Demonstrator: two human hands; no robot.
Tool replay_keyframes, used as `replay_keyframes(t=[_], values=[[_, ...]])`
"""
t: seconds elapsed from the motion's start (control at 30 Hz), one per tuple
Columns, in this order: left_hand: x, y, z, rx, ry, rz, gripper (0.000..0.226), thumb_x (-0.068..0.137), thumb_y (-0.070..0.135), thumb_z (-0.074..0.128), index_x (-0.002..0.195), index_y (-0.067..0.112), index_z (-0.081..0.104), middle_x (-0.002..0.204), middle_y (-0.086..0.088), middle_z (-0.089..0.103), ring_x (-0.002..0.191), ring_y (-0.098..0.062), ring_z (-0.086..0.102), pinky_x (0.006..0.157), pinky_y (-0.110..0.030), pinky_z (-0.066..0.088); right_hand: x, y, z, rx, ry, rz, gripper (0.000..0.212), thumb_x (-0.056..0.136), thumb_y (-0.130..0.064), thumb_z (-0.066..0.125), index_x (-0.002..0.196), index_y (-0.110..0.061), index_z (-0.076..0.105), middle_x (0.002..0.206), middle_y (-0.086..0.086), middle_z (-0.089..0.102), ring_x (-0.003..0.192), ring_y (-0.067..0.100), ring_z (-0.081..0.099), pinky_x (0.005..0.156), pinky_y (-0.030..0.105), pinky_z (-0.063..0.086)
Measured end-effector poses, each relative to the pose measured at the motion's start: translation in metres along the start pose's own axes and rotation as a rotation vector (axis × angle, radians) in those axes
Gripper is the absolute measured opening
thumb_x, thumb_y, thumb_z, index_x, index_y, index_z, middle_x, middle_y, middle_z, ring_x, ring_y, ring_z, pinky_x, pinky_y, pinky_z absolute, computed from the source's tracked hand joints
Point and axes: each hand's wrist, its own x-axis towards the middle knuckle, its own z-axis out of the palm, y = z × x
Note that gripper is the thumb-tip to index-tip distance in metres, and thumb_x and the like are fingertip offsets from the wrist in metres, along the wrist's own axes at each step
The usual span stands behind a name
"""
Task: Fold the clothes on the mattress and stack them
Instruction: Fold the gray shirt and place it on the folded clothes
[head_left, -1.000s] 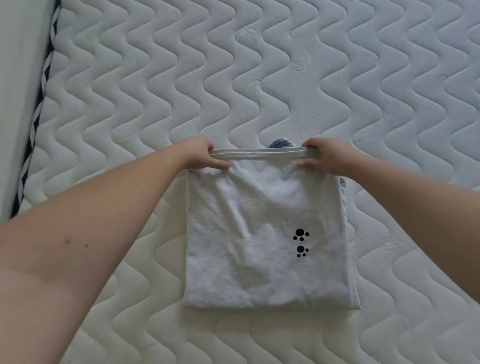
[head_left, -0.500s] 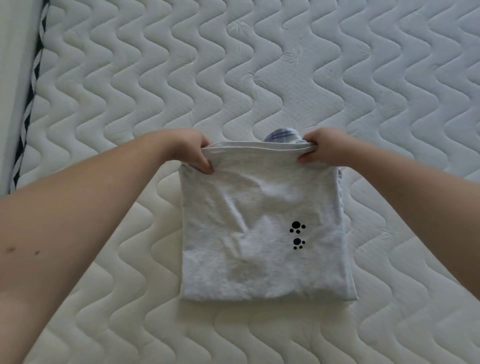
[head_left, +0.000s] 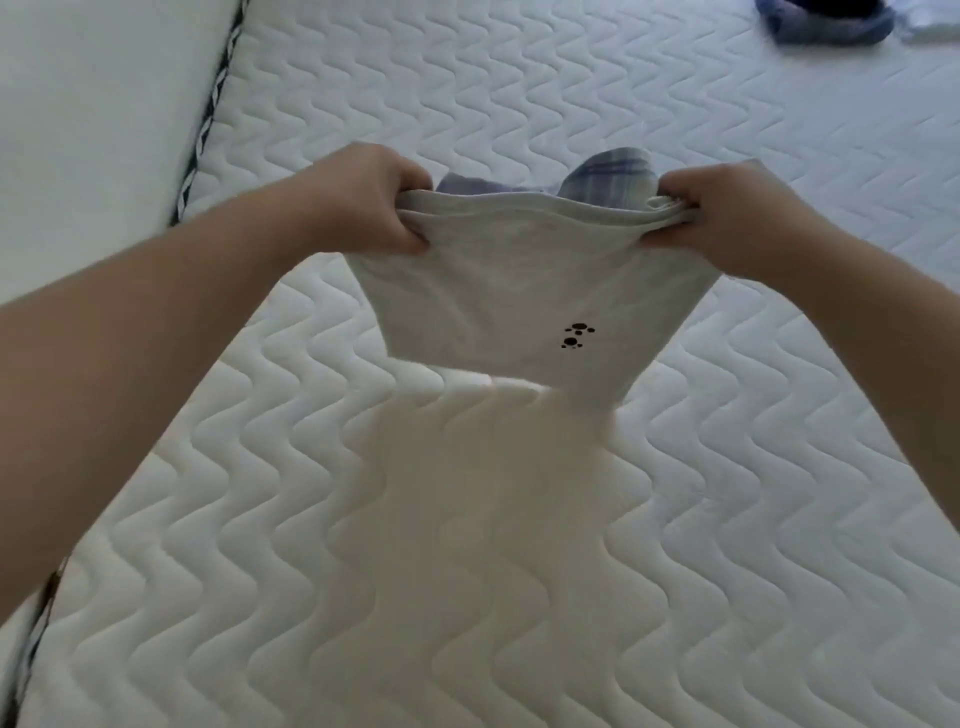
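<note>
Left hand (head_left: 371, 200) and right hand (head_left: 727, 218): each with fingers curled, gripping a top corner of the folded light-grey cotton garment with black paw prints (head_left: 524, 291), held above the white wave-quilted mattress (head_left: 467, 571). Blue plaid cloth (head_left: 613, 169): showing behind the garment's upper edge. Crumpled blue fabric heap (head_left: 826, 21): far right on the mattress, well apart.

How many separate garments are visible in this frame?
3, perhaps more: a folded light grey garment with black paw prints held up by both hands, a blue plaid garment behind it, and a crumpled blue-grey garment on the white quilted mattress, far right.
</note>
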Motion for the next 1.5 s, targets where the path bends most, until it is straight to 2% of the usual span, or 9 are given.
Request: replay_keyframes(t=[0.13,0.27,0.57,0.77,0.87,0.97,1.13,1.3,1.5], values=[[-0.018,0.014,-0.002,0.064,0.218,0.064,0.021,0.072,0.019,0.069,0.075,0.029,0.051,0.062,0.008,0.049,0.069,-0.025,0.05,0.061,-0.028,0.034,-0.023,-0.012,-0.012,-0.046,0.161,-0.047,0.008,0.086,-0.022,0.068,0.085,-0.016,0.064,0.065,0.008,0.057,0.061,0.032,0.048,0.058,0.035,0.04],[-0.039,0.009,0.048,0.136,0.328,0.069,0.016,0.076,0.018,0.067,0.091,0.022,0.062,0.085,-0.007,0.064,0.08,-0.034,0.059,0.063,-0.031,0.036,-0.06,-0.008,0.03,-0.179,0.205,-0.068,0.01,0.088,-0.01,0.062,0.096,-0.008,0.068,0.079,0.019,0.067,0.068,0.041,0.06,0.06,0.04,0.044],[-0.159,-0.006,0.247,0.169,0.203,0.042,0.024,0.067,0.009,0.083,0.074,0.013,0.06,0.072,-0.008,0.058,0.066,-0.031,0.06,0.047,-0.034,0.045,-0.189,-0.002,0.177,-0.099,0.037,-0.003,0.01,0.072,0.0,0.074,0.078,-0.008,0.072,0.07,0.018,0.068,0.063,0.038,0.065,0.054,0.037,0.049],[-0.219,-0.003,0.319,0.195,0.182,0.065,0.017,0.072,0.012,0.079,0.076,0.014,0.062,0.074,-0.006,0.059,0.068,-0.029,0.058,0.059,-0.034,0.04,-0.265,0.006,0.23,-0.055,-0.141,0.11,0.027,0.066,0.002,0.077,0.091,-0.009,0.074,0.074,0.016,0.069,0.067,0.038,0.066,0.056,0.038,0.05],[-0.236,-0.002,0.334,0.215,0.133,0.062,0.01,0.081,0.019,0.058,0.084,0.013,0.066,0.08,-0.007,0.062,0.075,-0.03,0.061,0.071,-0.037,0.04,-0.292,0.005,0.249,-0.053,-0.249,0.126,0.038,0.073,0.006,0.069,0.109,-0.008,0.072,0.11,0.018,0.071,0.097,0.037,0.066,0.079,0.04,0.051],[-0.247,0.004,0.338,0.234,-0.121,-0.091,0.043,0.065,0.018,0.076,0.107,0.015,0.068,0.102,-0.007,0.065,0.097,-0.03,0.062,0.082,-0.039,0.045,-0.312,0.002,0.263,-0.094,-0.432,0.182,0.056,0.089,-0.004,0.051,0.143,-0.017,0.048,0.154,-0.001,0.038,0.136,0.024,0.042,0.107,0.033,0.028],[-0.253,0.019,0.339,0.085,-0.119,-0.235,0.075,0.069,0.036,0.079,0.135,0.014,0.053,0.135,-0.013,0.051,0.126,-0.033,0.048,0.103,-0.044,0.036,-0.317,-0.012,0.263,0.066,-0.199,0.367,0.041,0.089,-0.011,0.057,0.13,-0.013,0.059,0.133,0.005,0.06,0.123,0.027,0.051,0.1,0.034,0.031],[-0.242,0.047,0.345,0.098,0.084,-0.06,0.054,0.065,0.029,0.086,0.112,0.009,0.067,0.113,-0.013,0.063,0.107,-0.034,0.061,0.088,-0.043,0.05,-0.293,-0.031,0.266,0.105,-0.2,0.344,0.045,0.088,-0.019,0.062,0.132,-0.011,0.057,0.123,0.011,0.058,0.112,0.033,0.053,0.093,0.041,0.039],[-0.213,0.062,0.355,0.058,0.013,-0.006,0.039,0.066,0.031,0.086,0.099,0.016,0.072,0.101,-0.004,0.066,0.098,-0.028,0.062,0.08,-0.039,0.044,-0.262,-0.039,0.276,-0.059,-0.28,0.265,0.047,0.084,-0.029,0.067,0.13,-0.025,0.057,0.127,0.007,0.05,0.116,0.03,0.046,0.09,0.039,0.032]])
